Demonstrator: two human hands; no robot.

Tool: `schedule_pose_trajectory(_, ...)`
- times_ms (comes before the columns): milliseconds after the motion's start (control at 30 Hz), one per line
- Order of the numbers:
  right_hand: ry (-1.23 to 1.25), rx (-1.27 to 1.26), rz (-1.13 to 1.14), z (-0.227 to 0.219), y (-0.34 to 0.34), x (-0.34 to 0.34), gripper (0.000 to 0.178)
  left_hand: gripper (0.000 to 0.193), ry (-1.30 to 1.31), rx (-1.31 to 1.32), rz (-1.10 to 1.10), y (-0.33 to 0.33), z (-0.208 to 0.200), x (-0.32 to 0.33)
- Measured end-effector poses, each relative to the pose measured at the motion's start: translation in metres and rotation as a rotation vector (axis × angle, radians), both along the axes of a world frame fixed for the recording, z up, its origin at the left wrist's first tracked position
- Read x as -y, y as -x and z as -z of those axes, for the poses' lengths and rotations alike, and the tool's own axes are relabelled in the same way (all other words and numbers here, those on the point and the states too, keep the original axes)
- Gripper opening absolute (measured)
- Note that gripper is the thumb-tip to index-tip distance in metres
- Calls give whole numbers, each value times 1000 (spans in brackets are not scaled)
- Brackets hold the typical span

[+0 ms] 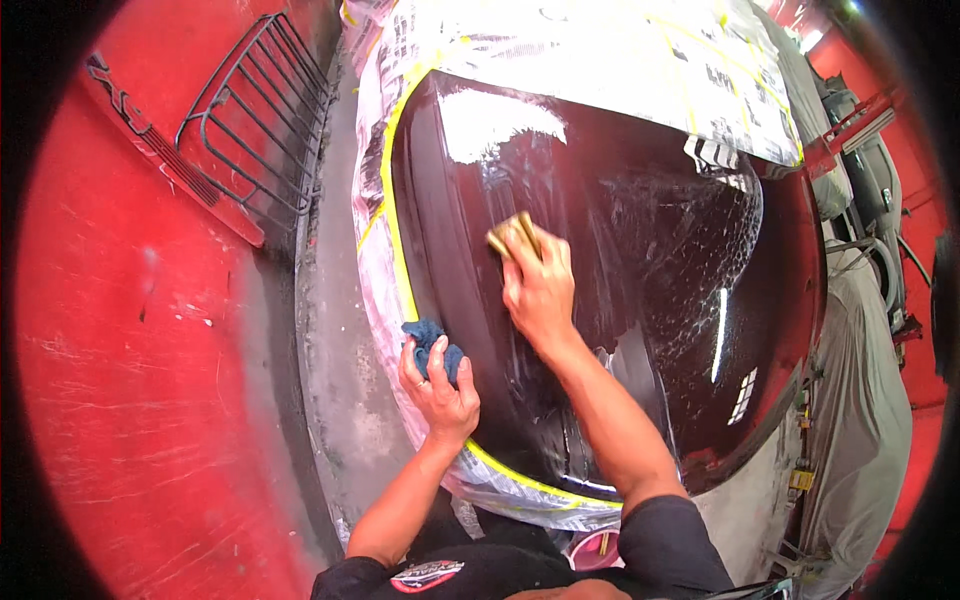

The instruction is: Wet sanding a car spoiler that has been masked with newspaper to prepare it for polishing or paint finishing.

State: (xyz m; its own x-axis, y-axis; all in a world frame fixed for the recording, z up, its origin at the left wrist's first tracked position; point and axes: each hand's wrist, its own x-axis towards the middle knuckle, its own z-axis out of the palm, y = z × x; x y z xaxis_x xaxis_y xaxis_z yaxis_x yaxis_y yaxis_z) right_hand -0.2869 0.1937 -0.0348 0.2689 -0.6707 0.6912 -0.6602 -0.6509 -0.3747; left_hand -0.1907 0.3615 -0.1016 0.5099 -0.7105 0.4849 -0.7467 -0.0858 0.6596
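A dark, glossy car panel point(620, 240), likely a hood, fills the middle of the head view, wet and streaked with whitish residue. My right hand point(540, 295) is closed around a small tan block point(515, 236) and presses it to the panel left of centre. Whether the block is a sponge or a sanding block I cannot tell. At the panel's near left edge, my left hand point(440, 396) grips a crumpled blue cloth point(424, 334) beside the yellow masking tape point(400, 262). The underside of the block and part of the cloth are hidden.
Printed masking sheet point(610, 60) covers the car beyond the panel and along its left side. A black rack-like grille point(262, 125) leans by the red wall point(130, 350) at left. A pinkish bucket point(592, 550) stands near my body. Grey sheeting point(862, 410) drapes something at right.
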Motion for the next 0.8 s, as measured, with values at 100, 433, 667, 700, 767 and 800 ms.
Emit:
schedule_pose_trajectory(100,-112,-48,55,-25,-20,47,35,44,2,-9,13,4,0,3)
schedule_pose_trajectory(433,-26,-53,47,-24,-14,74,30,47,24,-34,36,11,-1,6)
schedule_pose_trajectory(667,-306,5,-188,47,87,-121,30,46,10,-8,-3,-9,0,-3)
schedule_pose_trajectory(700,-201,-130,-208,40,99,-139,30,46,1,9,1,-7,-1,-4)
schedule_pose_trajectory(767,-124,-20,-354,42,86,-90,33,45,12,1,6,-6,-2,-1)
schedule_pose_trajectory(800,-270,73,-399,36,65,-43,35,46,23,-4,10,-4,-4,1)
